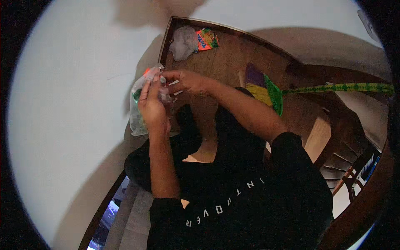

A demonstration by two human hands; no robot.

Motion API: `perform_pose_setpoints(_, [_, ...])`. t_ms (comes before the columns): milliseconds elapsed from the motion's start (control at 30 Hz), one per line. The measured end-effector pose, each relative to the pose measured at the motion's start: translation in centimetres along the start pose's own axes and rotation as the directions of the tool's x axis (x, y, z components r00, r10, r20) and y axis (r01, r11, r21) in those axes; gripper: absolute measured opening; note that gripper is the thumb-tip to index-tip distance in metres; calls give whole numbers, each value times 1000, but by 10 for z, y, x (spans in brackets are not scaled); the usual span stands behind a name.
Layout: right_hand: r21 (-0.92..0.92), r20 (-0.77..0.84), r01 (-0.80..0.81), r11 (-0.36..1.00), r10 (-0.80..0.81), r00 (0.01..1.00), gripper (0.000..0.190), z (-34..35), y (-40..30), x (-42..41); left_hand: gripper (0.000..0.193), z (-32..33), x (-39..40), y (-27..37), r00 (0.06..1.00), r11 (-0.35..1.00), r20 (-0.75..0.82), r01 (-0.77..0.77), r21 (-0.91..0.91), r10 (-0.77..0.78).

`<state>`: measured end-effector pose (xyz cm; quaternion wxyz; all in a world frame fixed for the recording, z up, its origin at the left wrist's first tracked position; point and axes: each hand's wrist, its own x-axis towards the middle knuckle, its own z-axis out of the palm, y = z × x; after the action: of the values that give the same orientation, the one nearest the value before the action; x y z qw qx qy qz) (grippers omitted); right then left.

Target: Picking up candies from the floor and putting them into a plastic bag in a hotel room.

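Note:
Against the pale wall I hold up a translucent plastic bag [137,122] with green and orange items showing through it. My left hand [153,106] grips the bag's upper part, its fingers pointing up. My right hand [186,82] is at the bag's gathered top, thumb and fingers pinching the crumpled plastic. Blur hides exactly how its fingertips lie. Beyond my hands, on the wooden floor's corner, rests another crumpled translucent plastic bag [183,43], touching an orange and green snack packet [207,39].
A purple, yellow and green cloth item [264,90] lies to the right, joined to a long green patterned strip [337,88]. A dark raised edge [231,26] borders the wooden surface. Stair treads [339,156] show at the lower right. The wall [72,93] stands close on the left.

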<state>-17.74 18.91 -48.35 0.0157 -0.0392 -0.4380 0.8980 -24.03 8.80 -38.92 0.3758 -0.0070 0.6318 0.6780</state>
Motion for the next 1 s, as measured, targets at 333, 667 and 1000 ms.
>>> perform_pose_setpoints(333, [-531,26,9,847,6,1000,28,-4,24,-12,30,-5,-2,-18,919,488,260,-379,786,295])
perform_pose_setpoints(667, [364,-367,-71,929,213,905,25,-24,0,-13,26,2,-9,-19,904,576,316,-428,697,289])
perform_pose_setpoints(1000, [-654,-629,-395,646,-173,758,31,-26,30,8,25,5,-3,-32,971,954,228,-134,267,73])
